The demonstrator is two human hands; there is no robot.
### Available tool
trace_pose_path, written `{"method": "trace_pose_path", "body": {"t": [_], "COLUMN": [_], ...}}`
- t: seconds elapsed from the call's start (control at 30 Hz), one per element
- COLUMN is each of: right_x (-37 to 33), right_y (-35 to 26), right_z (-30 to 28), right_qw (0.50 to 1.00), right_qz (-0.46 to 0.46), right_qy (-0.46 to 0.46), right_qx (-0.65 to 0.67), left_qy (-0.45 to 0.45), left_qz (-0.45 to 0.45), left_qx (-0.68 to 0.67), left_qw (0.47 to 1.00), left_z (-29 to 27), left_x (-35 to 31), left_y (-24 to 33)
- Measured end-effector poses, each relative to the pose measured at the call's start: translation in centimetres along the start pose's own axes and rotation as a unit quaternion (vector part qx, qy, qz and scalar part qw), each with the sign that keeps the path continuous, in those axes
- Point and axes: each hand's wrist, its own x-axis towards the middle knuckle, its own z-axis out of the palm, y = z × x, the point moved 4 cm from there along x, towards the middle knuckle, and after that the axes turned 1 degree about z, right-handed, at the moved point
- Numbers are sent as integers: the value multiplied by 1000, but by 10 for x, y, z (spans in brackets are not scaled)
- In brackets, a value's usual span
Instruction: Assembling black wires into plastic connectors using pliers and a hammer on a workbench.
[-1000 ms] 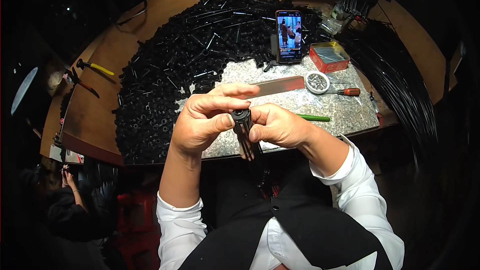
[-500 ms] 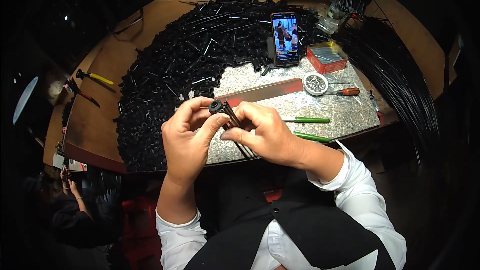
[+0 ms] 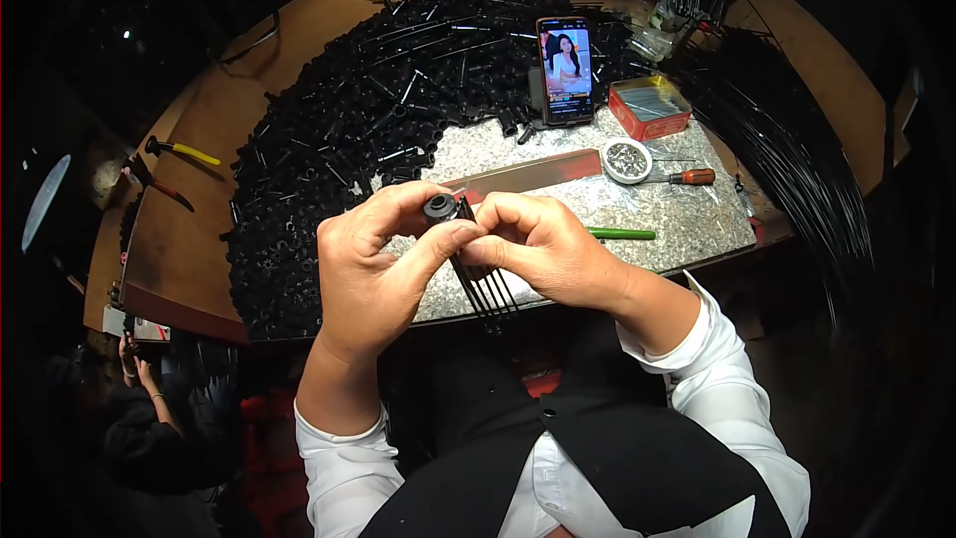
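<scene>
A black round plastic hub (image 3: 439,206), which looks like an umbrella runner, sits in the closed fingers of my left hand (image 3: 368,264), its ringed end facing up. Thin black ribs (image 3: 488,289) hang from it side by side below my fingers, reaching past the board's near edge. My right hand (image 3: 548,251) is closed in a pinch against the hub's right side, thumb and fingertips meeting where the ribs join. Whatever small piece lies between those fingertips is hidden. Both hands are held close together above the near edge of the speckled board (image 3: 687,229).
A big heap of black plastic tubes (image 3: 329,130) covers the left and back. A phone (image 3: 565,70) stands behind the board, near a red tin (image 3: 649,108) of thin wires, a white bowl of small metal bits (image 3: 626,161), a screwdriver (image 3: 691,177) and a green-handled tool (image 3: 622,233). Long black rods (image 3: 787,139) lie right.
The hub has tipped so its ringed end shows more, and the ribs have fanned apart. My right hand has shifted slightly right and covers one green handle. The phone's picture differs.
</scene>
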Motion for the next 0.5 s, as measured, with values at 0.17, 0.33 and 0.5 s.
{"method": "trace_pose_path", "body": {"t": [0.17, 0.33, 0.5], "right_x": [-3, -7, -12], "right_y": [6, 13, 21], "right_z": [-3, -3, -4], "right_qw": [1000, 997, 981], "right_qz": [-13, -47, -35], "right_qy": [-7, 24, 70], "right_qx": [-3, -49, -176], "left_qy": [-75, -45, 35], "left_qz": [3, -55, 24], "left_qx": [-80, -15, 92], "left_qw": [994, 997, 995], "left_z": [4, 20, 35], "left_x": [-4, -20, -27], "left_y": [-1, -5, -17]}}
